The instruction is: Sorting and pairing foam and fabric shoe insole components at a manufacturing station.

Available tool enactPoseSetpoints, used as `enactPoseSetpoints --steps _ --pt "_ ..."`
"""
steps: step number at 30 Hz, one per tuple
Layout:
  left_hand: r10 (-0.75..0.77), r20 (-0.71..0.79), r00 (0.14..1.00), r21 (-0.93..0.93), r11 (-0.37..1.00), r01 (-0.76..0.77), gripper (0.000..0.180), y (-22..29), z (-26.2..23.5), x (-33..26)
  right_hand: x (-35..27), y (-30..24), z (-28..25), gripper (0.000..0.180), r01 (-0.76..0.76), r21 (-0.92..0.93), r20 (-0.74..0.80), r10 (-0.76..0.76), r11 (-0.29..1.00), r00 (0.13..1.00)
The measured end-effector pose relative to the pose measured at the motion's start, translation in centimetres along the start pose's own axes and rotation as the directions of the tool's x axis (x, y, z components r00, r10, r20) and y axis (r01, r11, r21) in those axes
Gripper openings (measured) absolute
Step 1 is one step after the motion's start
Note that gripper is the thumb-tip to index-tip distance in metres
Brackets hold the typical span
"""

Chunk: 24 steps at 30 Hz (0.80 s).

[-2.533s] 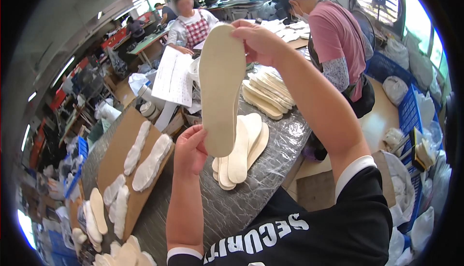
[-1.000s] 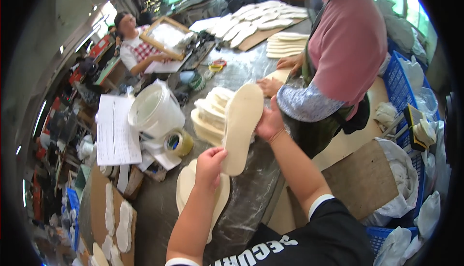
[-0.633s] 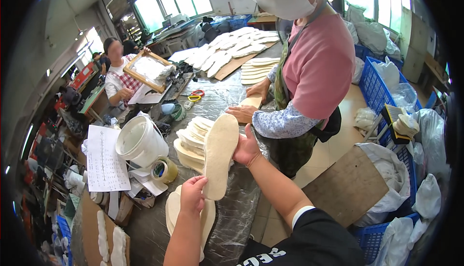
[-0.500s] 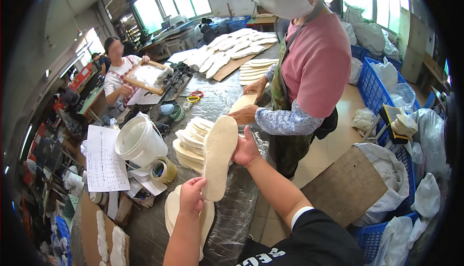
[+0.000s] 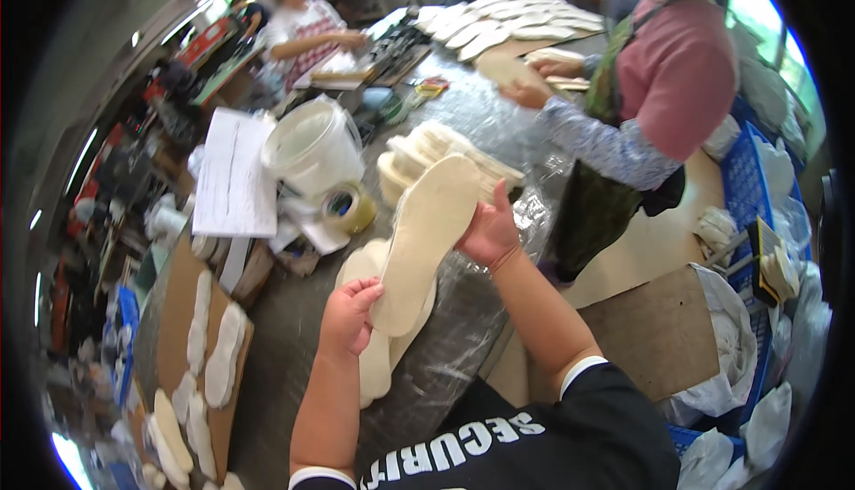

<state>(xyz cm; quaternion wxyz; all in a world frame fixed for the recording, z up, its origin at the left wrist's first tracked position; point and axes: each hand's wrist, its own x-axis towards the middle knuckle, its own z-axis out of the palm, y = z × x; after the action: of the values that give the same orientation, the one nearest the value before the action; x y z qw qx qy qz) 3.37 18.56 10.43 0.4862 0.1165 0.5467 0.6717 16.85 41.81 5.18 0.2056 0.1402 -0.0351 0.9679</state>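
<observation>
A cream-coloured insole [image 5: 426, 245] is held up in front of me, over the dark table. My left hand [image 5: 353, 314] pinches its lower left edge between thumb and fingers. My right hand [image 5: 492, 230] grips its upper right side, with the thumb raised and the fingers behind it, mostly hidden. Beneath and partly covered by it, a few insoles [image 5: 378, 372] lie in a loose pile. Just beyond stands a taller stack of pale insoles [image 5: 445, 144] with fluffy edges.
A white bucket [image 5: 313, 153], a tape roll [image 5: 347, 207] and a written sheet [image 5: 235, 174] stand left. At the right a co-worker [image 5: 663, 71] holds an insole [image 5: 506, 68]. Many insoles [image 5: 508, 20] cover the far table. A board [image 5: 183, 312] with pale insoles lies lower left.
My view has turned left and downward. Both hands still hold the insole, now tilted further. The co-worker at the right has lifted an insole; the far person has lowered the wooden frame.
</observation>
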Motion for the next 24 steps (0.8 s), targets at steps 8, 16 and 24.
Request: enactPoseSetpoints --steps 8,16,24 --pt "0.076 -0.134 0.988 -0.029 0.996 -0.08 0.013 1.0 -6.8 -11.3 -0.4 9.9 0.8 0.085 -0.28 0.084 0.079 0.273 0.956 0.959" --pt "0.355 -0.244 0.902 0.5 0.843 -0.197 0.003 1.1 -12.3 -26.2 -4.1 17.8 3.2 0.091 -0.427 -0.488 0.039 0.508 0.761 0.861" --pt "0.407 -0.095 0.909 0.913 0.4 -0.083 0.007 -2.4 -13.2 -32.5 -5.4 23.6 6.6 0.053 -0.093 -0.996 -0.059 0.801 -0.004 0.595"
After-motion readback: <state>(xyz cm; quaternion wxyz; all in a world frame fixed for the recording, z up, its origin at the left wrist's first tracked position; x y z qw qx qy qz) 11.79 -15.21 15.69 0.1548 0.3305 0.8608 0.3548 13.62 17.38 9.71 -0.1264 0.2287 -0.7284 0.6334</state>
